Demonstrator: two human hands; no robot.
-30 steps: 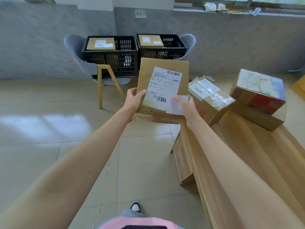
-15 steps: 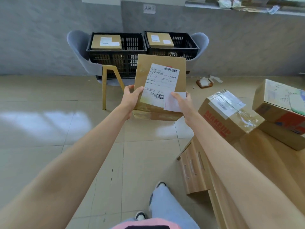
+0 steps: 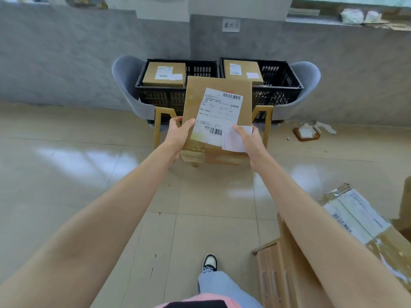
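Head view: left grip [image 3: 178, 134] and right grip [image 3: 249, 140] each grasp a near corner of the cardboard box [image 3: 199, 101], thumbs on top, shipping label [image 3: 219, 113] facing up. The box is held in the air above the floor [image 3: 89, 178], in front of two black crates [image 3: 279, 77] on grey chairs [image 3: 125, 81].

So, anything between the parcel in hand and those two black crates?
Nothing visible. The left hand and right hand grip the parcel in the air in front of the left crate and right crate; the floor that shows below is bare tile. Each crate holds one box at its left end; the rest looks free.
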